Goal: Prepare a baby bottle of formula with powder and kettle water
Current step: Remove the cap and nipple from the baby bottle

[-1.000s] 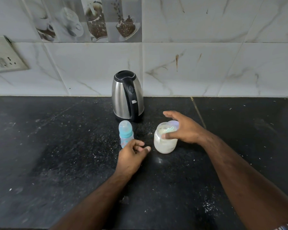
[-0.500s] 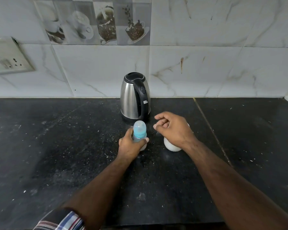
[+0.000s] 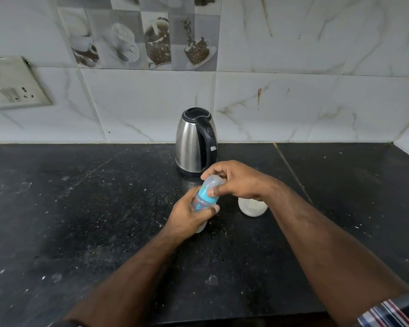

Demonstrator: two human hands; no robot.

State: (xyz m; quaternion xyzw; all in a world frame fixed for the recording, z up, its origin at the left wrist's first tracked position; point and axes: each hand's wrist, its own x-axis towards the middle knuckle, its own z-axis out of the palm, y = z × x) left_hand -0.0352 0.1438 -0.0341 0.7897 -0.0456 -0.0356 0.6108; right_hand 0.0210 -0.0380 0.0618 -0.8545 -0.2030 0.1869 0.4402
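Observation:
A small baby bottle (image 3: pixel 202 204) with a blue collar and a clear domed cap is tilted above the black counter (image 3: pixel 80 208). My left hand (image 3: pixel 187 217) grips its body from below. My right hand (image 3: pixel 234 180) pinches the cap and blue collar at its top. Behind my right wrist stands a jar of white powder (image 3: pixel 252 208), mostly hidden by the wrist. A steel kettle (image 3: pixel 195 141) with a black handle and a closed lid stands at the back against the wall.
White specks of powder are scattered on the counter around the kettle and jar. A tiled wall rises right behind the kettle, with a socket plate (image 3: pixel 12 87) at the left. The wall turns a corner at the far right.
My left hand took hold of the bottle and lifted it, tilted, off the counter. My right hand left the powder jar and came over onto the bottle's cap.

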